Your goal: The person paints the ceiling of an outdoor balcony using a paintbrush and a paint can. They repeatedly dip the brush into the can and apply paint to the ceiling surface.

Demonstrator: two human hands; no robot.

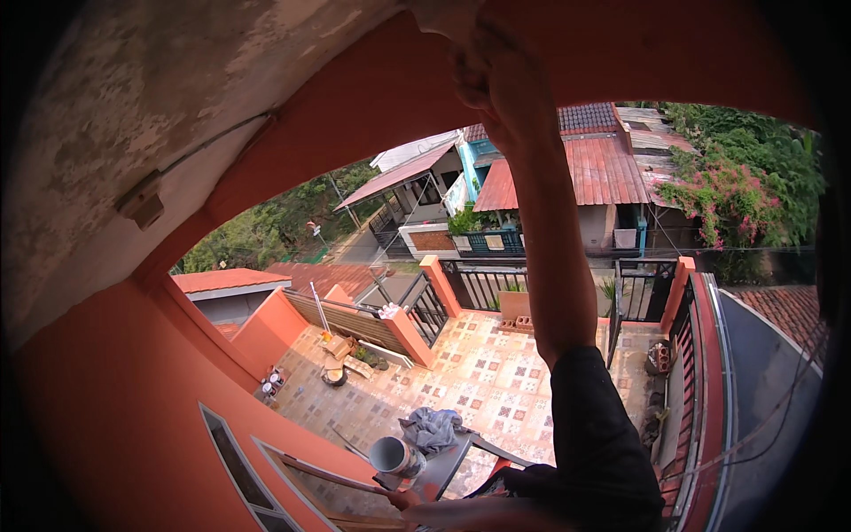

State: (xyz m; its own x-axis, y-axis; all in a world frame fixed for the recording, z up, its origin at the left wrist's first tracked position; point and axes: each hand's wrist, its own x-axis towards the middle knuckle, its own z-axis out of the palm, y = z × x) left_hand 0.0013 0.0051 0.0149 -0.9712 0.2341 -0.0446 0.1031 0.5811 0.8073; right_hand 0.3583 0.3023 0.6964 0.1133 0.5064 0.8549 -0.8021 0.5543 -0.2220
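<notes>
My right hand (pixel 487 84) is raised high under the red-painted beam (pixel 665 53), fingers curled round a flat, pale scraper-like tool (pixel 439 18) at the top edge. My left hand (pixel 409 498) is low at the bottom centre, closed on something I cannot make out, just below a grey bucket (pixel 387 457). The bucket stands at the end of a narrow metal platform (pixel 443 470), beside a crumpled grey cloth (pixel 434 426). Above and left is a mottled, peeling ceiling (pixel 151 97) with a small box and cable.
Far below lies a tiled courtyard (pixel 470 372) with loose wood (pixel 341 350), orange pillars (pixel 439 284) and black gates (pixel 647 293). An orange wall with windows (pixel 115 381) is at left, a railing (pixel 683 399) and cables at right. Roofed houses and trees stand beyond.
</notes>
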